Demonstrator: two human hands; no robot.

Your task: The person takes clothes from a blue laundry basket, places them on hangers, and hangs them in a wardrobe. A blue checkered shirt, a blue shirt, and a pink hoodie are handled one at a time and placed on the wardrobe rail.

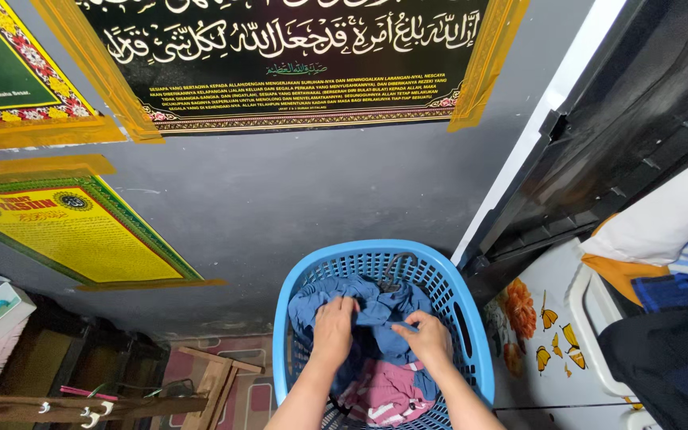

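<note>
— Inside the blue laundry basket [296, 295], what's there?
— 2 hands, both on a blue garment [380, 312] heaped in it. Left hand [333, 328] fingers curled, gripping a fold. Right hand [426, 336] pinching cloth just beside it.
— Under the blue garment?
— Pink cloth with white stripes [384, 394], lower in the basket.
— Around the basket?
— Grey wall [280, 199] behind it, framed posters [280, 56] above; white flowered surface [535, 318] to its right.

Fingertips buried in blue cloth [376, 314]
</note>
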